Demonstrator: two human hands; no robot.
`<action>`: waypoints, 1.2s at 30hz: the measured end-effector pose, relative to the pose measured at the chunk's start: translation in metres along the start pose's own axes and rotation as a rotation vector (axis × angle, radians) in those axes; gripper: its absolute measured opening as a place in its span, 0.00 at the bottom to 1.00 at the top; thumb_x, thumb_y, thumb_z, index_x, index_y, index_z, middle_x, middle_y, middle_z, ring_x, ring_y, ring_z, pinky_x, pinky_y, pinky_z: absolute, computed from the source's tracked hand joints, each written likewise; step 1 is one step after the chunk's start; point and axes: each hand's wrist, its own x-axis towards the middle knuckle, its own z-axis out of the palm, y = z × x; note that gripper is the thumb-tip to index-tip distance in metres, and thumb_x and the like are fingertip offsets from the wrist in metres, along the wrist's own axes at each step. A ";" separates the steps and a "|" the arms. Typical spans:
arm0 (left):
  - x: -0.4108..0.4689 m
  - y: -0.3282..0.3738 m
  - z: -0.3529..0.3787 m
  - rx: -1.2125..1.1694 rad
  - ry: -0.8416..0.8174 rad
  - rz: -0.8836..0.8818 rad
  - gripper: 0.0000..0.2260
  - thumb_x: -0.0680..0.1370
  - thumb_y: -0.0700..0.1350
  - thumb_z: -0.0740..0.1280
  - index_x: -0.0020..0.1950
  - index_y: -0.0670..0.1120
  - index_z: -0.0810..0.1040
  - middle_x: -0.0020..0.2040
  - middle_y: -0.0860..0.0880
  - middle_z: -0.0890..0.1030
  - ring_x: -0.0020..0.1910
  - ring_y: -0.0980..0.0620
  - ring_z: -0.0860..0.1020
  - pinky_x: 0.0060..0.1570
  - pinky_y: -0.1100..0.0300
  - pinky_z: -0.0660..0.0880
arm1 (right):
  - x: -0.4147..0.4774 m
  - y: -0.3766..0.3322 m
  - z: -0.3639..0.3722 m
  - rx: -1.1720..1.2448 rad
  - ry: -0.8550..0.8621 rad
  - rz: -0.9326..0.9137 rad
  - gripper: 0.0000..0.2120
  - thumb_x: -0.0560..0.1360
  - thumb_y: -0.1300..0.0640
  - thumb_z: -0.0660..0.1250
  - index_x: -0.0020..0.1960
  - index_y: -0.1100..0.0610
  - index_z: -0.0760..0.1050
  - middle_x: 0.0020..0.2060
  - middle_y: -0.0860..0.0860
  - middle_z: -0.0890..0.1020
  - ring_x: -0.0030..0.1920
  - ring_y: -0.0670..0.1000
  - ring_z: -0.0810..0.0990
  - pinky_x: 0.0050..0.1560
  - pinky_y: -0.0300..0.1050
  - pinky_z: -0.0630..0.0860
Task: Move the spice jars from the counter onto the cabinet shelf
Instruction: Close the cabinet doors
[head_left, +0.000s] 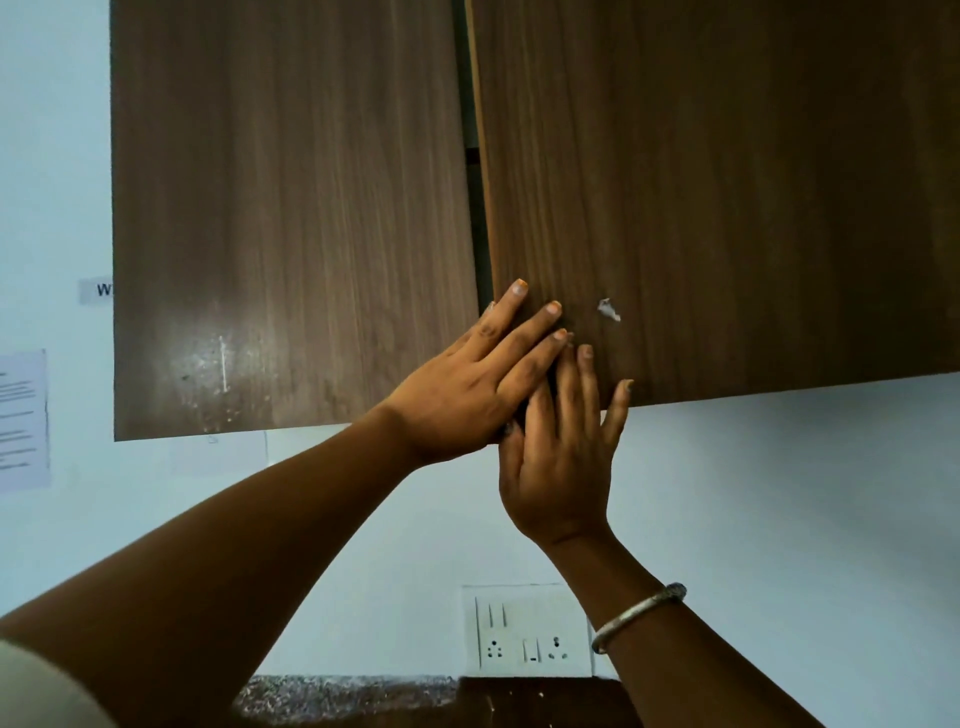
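Two brown wood-grain cabinet doors fill the top of the head view. The left door (291, 218) looks flush. The right door (727, 182) stands slightly ajar, with a narrow dark gap (475, 156) between them. My left hand (467, 384) lies flat on the lower left corner of the right door, fingers spread. My right hand (563, 441) rests flat just below it, partly under the left hand, fingers on the door's bottom edge. Neither hand holds anything. No spice jars are in view, and the shelf is hidden behind the doors.
A white switch and socket plate (527, 631) is on the pale wall below the cabinet. A speckled granite counter edge (343, 693) shows at the bottom. Paper notices (23, 421) hang on the wall at left. A silver bangle (636, 613) circles my right wrist.
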 end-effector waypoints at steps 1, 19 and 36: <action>-0.002 -0.002 0.007 -0.008 -0.003 -0.007 0.28 0.75 0.50 0.60 0.70 0.35 0.63 0.70 0.34 0.67 0.71 0.34 0.54 0.68 0.43 0.57 | -0.002 0.000 0.007 -0.006 -0.006 0.005 0.22 0.80 0.52 0.51 0.66 0.64 0.70 0.66 0.62 0.72 0.69 0.62 0.66 0.69 0.65 0.56; -0.022 -0.011 0.084 -0.183 -0.188 -0.220 0.28 0.78 0.51 0.52 0.75 0.40 0.53 0.76 0.39 0.54 0.74 0.45 0.43 0.72 0.51 0.44 | -0.020 0.009 0.064 -0.038 -0.304 0.127 0.23 0.79 0.50 0.51 0.70 0.57 0.67 0.71 0.57 0.66 0.73 0.61 0.59 0.70 0.63 0.49; -0.025 0.004 0.053 -0.139 -0.564 -0.268 0.43 0.74 0.62 0.62 0.76 0.44 0.39 0.77 0.44 0.39 0.75 0.46 0.38 0.69 0.55 0.37 | 0.009 0.036 0.024 -0.009 -0.909 -0.032 0.35 0.76 0.35 0.50 0.76 0.48 0.42 0.77 0.51 0.42 0.75 0.57 0.37 0.73 0.60 0.41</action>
